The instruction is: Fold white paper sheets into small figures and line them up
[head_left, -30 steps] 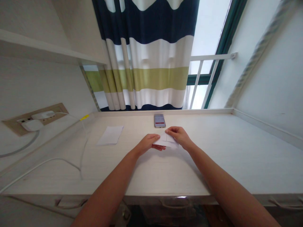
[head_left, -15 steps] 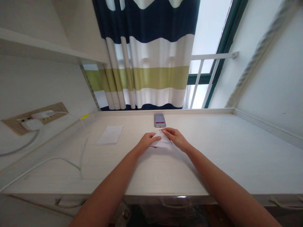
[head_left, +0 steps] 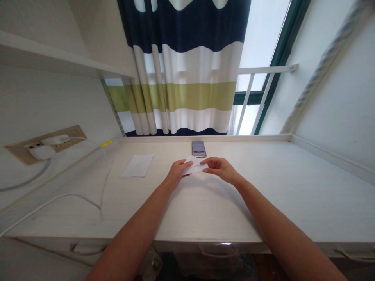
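A small piece of folded white paper is held above the desk in front of me, with a raised flap on its far side. My left hand is closed on its left part, thumb on top. Below that hand a bit of something red sticks out; its kind is hidden. At the paper's right end is my right hand, its thumb and forefinger curled around the edge. Just beyond the paper a phone lies on the desk with its screen lit.
More white paper lies flat on the white desk, left of my hands. White cables run along the left side from chargers in a wall socket. A striped curtain hangs behind the desk's raised back edge.
My right hand has moved from the paper's far top edge to its right end, with the fingers more spread. The paper and my left hand have shifted slightly left and tilted.
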Demonstrator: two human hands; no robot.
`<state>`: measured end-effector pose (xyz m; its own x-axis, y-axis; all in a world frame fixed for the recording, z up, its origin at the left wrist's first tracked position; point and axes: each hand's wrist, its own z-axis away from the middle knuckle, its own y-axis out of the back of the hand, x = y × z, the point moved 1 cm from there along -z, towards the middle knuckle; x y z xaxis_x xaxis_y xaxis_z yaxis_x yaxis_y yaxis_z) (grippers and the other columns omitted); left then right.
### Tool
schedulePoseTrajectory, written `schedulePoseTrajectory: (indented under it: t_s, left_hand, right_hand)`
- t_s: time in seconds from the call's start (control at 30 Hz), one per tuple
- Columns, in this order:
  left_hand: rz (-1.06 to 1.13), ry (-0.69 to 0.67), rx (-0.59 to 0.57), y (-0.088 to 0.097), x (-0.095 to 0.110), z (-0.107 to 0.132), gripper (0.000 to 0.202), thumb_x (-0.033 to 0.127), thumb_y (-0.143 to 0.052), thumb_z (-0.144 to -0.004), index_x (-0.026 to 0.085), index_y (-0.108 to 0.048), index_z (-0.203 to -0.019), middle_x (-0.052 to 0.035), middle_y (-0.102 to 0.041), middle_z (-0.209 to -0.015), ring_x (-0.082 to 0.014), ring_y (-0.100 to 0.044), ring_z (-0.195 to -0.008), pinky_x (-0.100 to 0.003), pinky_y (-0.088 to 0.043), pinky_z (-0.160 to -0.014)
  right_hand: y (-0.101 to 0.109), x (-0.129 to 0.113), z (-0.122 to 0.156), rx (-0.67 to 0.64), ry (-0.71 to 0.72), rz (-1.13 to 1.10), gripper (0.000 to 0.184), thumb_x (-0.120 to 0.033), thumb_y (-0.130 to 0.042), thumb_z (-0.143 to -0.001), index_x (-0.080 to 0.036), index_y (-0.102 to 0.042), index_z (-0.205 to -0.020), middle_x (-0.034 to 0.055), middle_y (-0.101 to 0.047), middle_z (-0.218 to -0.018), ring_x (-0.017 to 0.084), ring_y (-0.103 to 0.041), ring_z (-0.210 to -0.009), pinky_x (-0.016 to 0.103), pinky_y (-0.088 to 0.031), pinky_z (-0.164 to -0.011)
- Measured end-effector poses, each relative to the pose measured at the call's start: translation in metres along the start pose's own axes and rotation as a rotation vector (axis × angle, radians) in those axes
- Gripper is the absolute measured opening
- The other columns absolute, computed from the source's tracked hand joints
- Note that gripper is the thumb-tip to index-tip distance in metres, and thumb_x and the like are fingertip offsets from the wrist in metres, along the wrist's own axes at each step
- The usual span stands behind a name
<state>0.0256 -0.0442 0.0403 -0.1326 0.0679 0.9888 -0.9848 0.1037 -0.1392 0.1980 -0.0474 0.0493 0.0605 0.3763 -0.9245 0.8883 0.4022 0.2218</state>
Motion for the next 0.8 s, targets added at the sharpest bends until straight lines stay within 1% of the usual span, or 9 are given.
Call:
schedulePoseTrajectory:
  t_s: [0.1, 0.2, 0.3, 0.37, 0.47, 0.6, 0.73, 0.8]
  left_hand:
    - [0.024, 0.02, 0.007, 0.0, 0.0, 0.0, 0.025, 0.031, -0.064, -0.054, 0.012, -0.062, -0.071, -0.0013, -0.056, -0.064, -0.0081, -0.049, -0.055, -0.018, -0.038, -0.049]
    - [0.021, 0.02, 0.003, 0.0, 0.0, 0.0, 0.026, 0.032, -0.064, -0.054, 0.012, -0.061, -0.071, -0.0015, -0.056, -0.064, -0.008, -0.048, -0.054, -0.018, -0.037, -0.049]
    - [-0.025, -0.035, -0.012, 0.0, -0.002, -0.002, 0.028, 0.033, -0.064, -0.054, 0.01, -0.061, -0.07, -0.0009, -0.055, -0.058, -0.0079, -0.046, -0.05, -0.019, -0.035, -0.046]
    - [-0.062, -0.092, -0.016, 0.001, -0.005, -0.003, 0.029, 0.035, -0.063, -0.055, 0.009, -0.061, -0.068, -0.0002, -0.054, -0.055, -0.0078, -0.044, -0.047, -0.019, -0.033, -0.045]
    - [-0.102, -0.149, -0.014, 0.002, -0.008, -0.005, 0.03, 0.036, -0.061, -0.057, 0.009, -0.061, -0.07, 0.0001, -0.054, -0.055, -0.0081, -0.044, -0.046, -0.019, -0.031, -0.044]
    - [-0.141, -0.183, -0.014, 0.001, -0.009, -0.006, 0.029, 0.036, -0.062, -0.056, 0.01, -0.061, -0.069, 0.0007, -0.055, -0.057, -0.0083, -0.045, -0.048, -0.019, -0.031, -0.046]
    - [-0.164, -0.182, -0.015, -0.001, -0.008, -0.005, 0.028, 0.036, -0.063, -0.055, 0.01, -0.06, -0.064, 0.0018, -0.052, -0.053, -0.0078, -0.044, -0.047, -0.019, -0.032, -0.046]
    - [-0.159, -0.168, -0.03, -0.002, -0.008, -0.004, 0.028, 0.036, -0.062, -0.055, 0.01, -0.06, -0.064, 0.0014, -0.053, -0.053, -0.0081, -0.044, -0.046, -0.02, -0.033, -0.046]
  right_hand:
    - [-0.001, -0.002, 0.0, -0.017, -0.02, -0.077, 0.034, -0.027, -0.065, -0.06, -0.017, -0.059, -0.092, -0.0002, -0.058, -0.073, 0.011, -0.054, -0.069, 0.029, -0.043, -0.068]
    - [-0.001, -0.002, 0.0, 0.009, -0.006, -0.059, 0.032, -0.026, -0.065, -0.059, -0.017, -0.06, -0.089, -0.0026, -0.054, -0.064, 0.009, -0.051, -0.062, 0.027, -0.043, -0.063]
    - [0.0, 0.0, -0.002, 0.038, -0.006, -0.03, 0.028, -0.025, -0.065, -0.058, -0.016, -0.06, -0.084, -0.0049, -0.047, -0.057, 0.008, -0.048, -0.056, 0.026, -0.042, -0.058]
    - [0.0, 0.004, -0.003, 0.063, -0.018, -0.005, 0.025, -0.024, -0.065, -0.057, -0.015, -0.06, -0.081, -0.0051, -0.046, -0.055, 0.008, -0.047, -0.055, 0.025, -0.042, -0.056]
    - [-0.001, 0.008, -0.004, 0.082, -0.033, 0.025, 0.024, -0.023, -0.064, -0.056, -0.016, -0.06, -0.078, -0.0041, -0.048, -0.057, 0.009, -0.047, -0.056, 0.025, -0.042, -0.056]
    - [-0.002, 0.009, -0.003, 0.072, -0.049, 0.034, 0.023, -0.026, -0.065, -0.056, -0.016, -0.059, -0.077, -0.0017, -0.052, -0.062, 0.01, -0.049, -0.059, 0.026, -0.043, -0.058]
    - [-0.004, 0.008, -0.003, 0.072, -0.069, 0.013, 0.021, -0.03, -0.064, -0.059, -0.014, -0.058, -0.071, -0.0003, -0.054, -0.063, 0.01, -0.05, -0.059, 0.027, -0.043, -0.06]
    - [-0.005, 0.009, -0.005, 0.092, -0.065, -0.025, 0.021, -0.031, -0.065, -0.058, -0.014, -0.057, -0.068, -0.0004, -0.055, -0.063, 0.01, -0.05, -0.059, 0.027, -0.043, -0.061]
